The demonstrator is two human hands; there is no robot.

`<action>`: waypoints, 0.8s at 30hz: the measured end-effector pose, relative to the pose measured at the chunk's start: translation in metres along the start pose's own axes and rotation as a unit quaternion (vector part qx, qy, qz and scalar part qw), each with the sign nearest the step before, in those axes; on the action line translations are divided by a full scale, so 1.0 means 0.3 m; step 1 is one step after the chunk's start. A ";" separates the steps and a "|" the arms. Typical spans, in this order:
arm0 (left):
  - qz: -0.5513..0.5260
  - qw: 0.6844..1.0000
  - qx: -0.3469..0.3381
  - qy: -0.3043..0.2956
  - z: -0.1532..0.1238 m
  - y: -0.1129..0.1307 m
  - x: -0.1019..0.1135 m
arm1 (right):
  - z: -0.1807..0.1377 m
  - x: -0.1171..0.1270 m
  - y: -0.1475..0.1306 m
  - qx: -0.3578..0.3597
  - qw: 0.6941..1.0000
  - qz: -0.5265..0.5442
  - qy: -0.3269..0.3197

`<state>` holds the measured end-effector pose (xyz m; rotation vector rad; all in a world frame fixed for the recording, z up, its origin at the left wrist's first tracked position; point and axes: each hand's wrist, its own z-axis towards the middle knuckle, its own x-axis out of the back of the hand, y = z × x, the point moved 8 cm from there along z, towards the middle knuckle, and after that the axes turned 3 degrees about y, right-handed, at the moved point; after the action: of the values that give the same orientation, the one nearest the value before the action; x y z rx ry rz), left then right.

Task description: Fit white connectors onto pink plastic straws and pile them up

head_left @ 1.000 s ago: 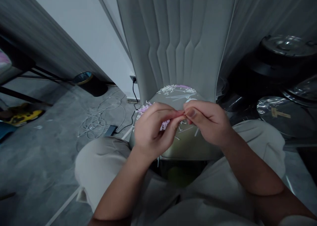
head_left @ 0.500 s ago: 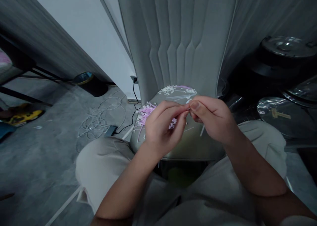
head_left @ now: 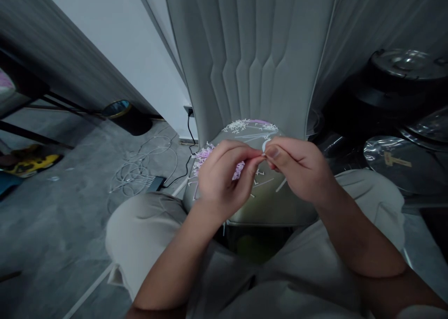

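Over the seat of a grey chair [head_left: 273,209], my left hand [head_left: 224,174] and my right hand [head_left: 297,165] meet fingertip to fingertip. Both are closed in a pinch. What sits between the fingers is too small to name. A bit of something white and rounded [head_left: 266,144] shows beside my right fingertips; I cannot tell whether it is held. Beneath and left of my left hand lies a heap of purple sticks with white ends [head_left: 203,156], partly hidden. Farther back on the seat are several small white connector pieces [head_left: 238,125] and a purple strip [head_left: 261,121].
A coiled white cable [head_left: 131,174] and a dark power box [head_left: 156,183] lie on the floor at left. Behind them stands a black bin [head_left: 128,118]. A yellow shoe [head_left: 33,165] shows at far left. Lidded pots [head_left: 408,65] stand at right.
My left hand has shifted slightly left and down, and its fingertips moved a little left with the right hand's. More of the white rounded thing and the seat's loose pieces shows.
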<state>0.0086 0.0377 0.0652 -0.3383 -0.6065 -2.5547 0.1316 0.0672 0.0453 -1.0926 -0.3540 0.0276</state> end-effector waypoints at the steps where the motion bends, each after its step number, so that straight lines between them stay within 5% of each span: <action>1: 0.007 1.000 -0.008 -0.003 0.000 0.004 0.002 | -0.002 -0.002 -0.002 0.003 1.000 -0.001 -0.004; 8: 0.025 0.999 -0.048 -0.007 0.002 0.020 0.019 | -0.008 -0.010 -0.006 0.001 1.000 0.006 -0.019; 24: -0.019 0.999 0.000 -0.029 0.035 -0.011 -0.022 | 0.026 -0.001 0.061 -0.046 0.995 0.090 0.019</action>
<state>0.0139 0.0481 0.0710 -0.4060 -0.6390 -2.5881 0.1319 0.0822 0.0326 -1.2128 -0.2234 0.1505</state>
